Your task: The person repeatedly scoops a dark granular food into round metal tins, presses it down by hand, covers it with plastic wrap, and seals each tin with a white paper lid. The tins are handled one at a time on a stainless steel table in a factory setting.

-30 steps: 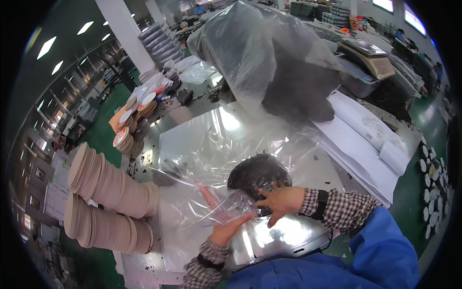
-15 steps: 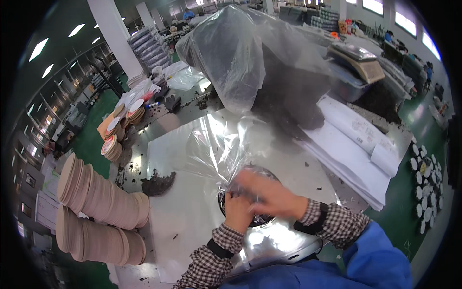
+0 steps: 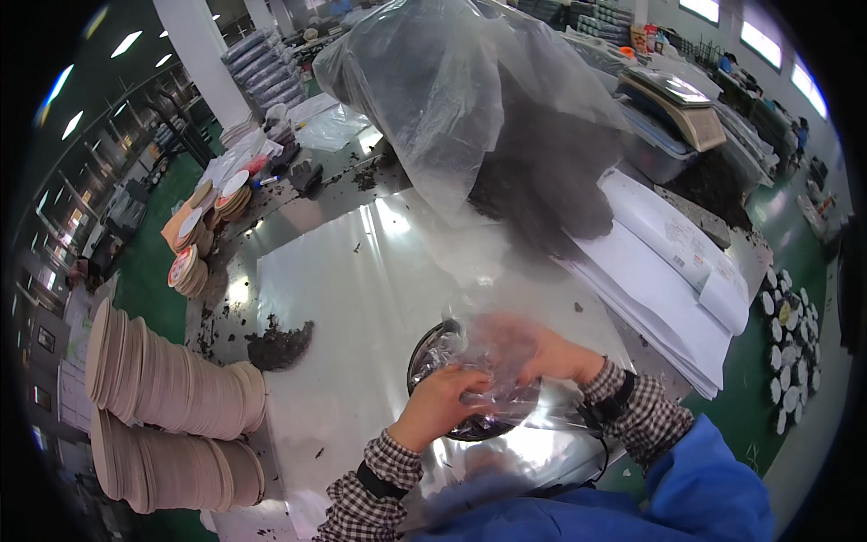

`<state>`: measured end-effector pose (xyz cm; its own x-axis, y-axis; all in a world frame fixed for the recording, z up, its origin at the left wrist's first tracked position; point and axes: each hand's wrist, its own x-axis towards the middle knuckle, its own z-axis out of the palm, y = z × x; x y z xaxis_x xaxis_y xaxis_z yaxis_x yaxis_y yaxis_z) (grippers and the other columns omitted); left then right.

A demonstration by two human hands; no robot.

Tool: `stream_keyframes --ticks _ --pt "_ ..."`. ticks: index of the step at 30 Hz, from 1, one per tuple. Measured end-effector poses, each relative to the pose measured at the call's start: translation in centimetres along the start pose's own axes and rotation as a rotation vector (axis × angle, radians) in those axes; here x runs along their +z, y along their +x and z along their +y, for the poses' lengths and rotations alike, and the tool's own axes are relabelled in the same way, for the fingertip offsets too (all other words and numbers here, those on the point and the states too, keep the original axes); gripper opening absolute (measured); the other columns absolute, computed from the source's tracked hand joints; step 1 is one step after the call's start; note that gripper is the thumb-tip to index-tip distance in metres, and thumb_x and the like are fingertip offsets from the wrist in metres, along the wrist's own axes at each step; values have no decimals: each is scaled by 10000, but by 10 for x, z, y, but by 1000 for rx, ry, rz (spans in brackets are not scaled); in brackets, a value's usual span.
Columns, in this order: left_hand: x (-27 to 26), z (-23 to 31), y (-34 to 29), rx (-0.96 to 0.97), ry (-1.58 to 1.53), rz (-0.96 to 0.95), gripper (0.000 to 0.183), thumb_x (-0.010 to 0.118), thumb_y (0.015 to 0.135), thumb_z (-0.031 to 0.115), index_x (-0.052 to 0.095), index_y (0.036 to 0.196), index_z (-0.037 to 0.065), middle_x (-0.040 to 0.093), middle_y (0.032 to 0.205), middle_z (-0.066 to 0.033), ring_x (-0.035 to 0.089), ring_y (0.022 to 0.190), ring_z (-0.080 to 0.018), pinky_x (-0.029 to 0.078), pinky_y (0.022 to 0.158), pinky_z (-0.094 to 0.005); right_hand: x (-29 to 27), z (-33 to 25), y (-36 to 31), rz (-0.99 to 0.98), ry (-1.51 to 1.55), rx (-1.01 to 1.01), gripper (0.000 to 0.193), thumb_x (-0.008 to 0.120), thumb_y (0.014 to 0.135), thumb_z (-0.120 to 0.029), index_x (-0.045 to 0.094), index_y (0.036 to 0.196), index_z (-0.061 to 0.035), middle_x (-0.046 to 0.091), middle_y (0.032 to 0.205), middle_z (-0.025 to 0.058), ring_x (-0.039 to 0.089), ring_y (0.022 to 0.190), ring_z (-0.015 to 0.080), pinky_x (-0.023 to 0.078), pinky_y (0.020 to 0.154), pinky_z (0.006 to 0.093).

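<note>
A round black-rimmed container (image 3: 414,359) sits on the white sheet (image 3: 352,298) in front of me. Crumpled clear plastic film (image 3: 506,384) lies bunched in and over it. My left hand (image 3: 442,399) is at the near left of the rim, its fingers curled on the film. Across from it, my right hand (image 3: 553,352) is over the container's right side against the film, its fingers smeared by motion. Both hands hide much of the container's inside.
Two rows of stacked round discs (image 3: 172,379) lie at the left, beside a dark crumbly heap (image 3: 280,345). A large plastic bag of dark material (image 3: 533,172) fills the back. White paper sheets (image 3: 659,289) lie to the right. Small disc stacks (image 3: 188,271) stand further left.
The film that stretched up and away from the container is now gathered down over it. My hands have moved apart, the left one leftward, the right one rightward. The view has shifted slightly.
</note>
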<state>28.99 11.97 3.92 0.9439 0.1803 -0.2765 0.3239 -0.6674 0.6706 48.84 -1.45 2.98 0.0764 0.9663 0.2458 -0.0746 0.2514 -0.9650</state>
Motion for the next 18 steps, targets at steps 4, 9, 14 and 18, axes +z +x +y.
stream_keyframes --ticks 4,9,14,18 --pt "27 -6 -9 327 -449 716 894 898 644 237 428 1377 34 460 1389 -166 444 1290 -381 438 1035 -427 23 1 -2 -125 -693 -54 193 698 866 -204 664 972 -47 528 1105 151 506 1031 262 455 878 365" --pt "33 16 -7 327 210 695 583 800 706 124 544 1219 16 559 1308 -155 473 1263 -424 446 1047 -437 -8 -35 21 -399 -717 85 334 646 875 -233 628 1099 13 592 1060 176 560 1037 308 486 865 394" --pt "47 12 -13 320 522 732 465 770 708 91 567 1118 9 598 1234 -144 534 1167 -395 478 974 -413 -4 -38 76 -186 -1380 -220 477 685 872 -241 548 1270 -15 633 1096 204 639 918 352 540 793 424" --pt "27 37 -10 148 251 726 509 797 669 120 547 1099 16 623 1110 -135 535 1114 -376 477 928 -422 11 -1 89 -352 -1325 277 609 700 860 -288 461 1349 -14 617 1165 226 639 977 368 546 782 443"
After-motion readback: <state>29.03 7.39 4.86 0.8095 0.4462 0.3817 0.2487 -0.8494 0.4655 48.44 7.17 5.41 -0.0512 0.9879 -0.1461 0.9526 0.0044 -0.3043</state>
